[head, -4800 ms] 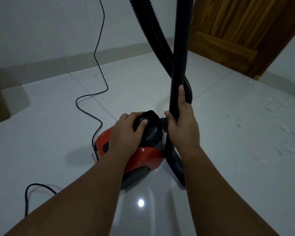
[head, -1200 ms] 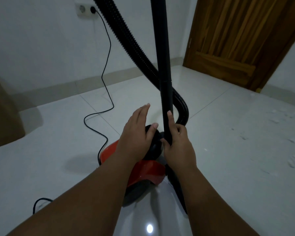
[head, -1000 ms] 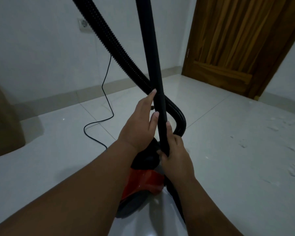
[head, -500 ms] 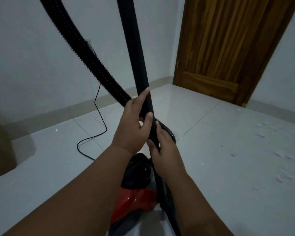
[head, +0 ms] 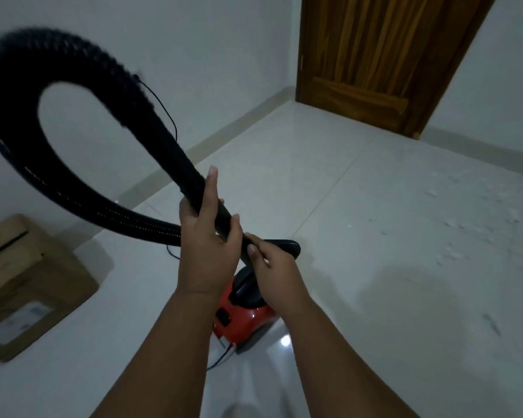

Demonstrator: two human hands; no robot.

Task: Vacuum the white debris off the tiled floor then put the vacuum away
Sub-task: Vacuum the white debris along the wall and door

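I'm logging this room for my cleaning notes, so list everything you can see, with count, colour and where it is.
Vacuum body: one, red and black, on the floor below the hands.
Hose: one, black ribbed, looping up at left.
Wand: one, black, gripped at centre.
Power cord: one, thin black, running behind the hose along the wall.
White debris: many scattered bits, white, on the tiles at right.
Tiled floor: white, glossy.
Cardboard box: one, brown, at the left edge.
Door: one, brown wood, top right.
Wall: white.
Left hand: wrapped round the wand.
Right hand: gripping the wand lower down.
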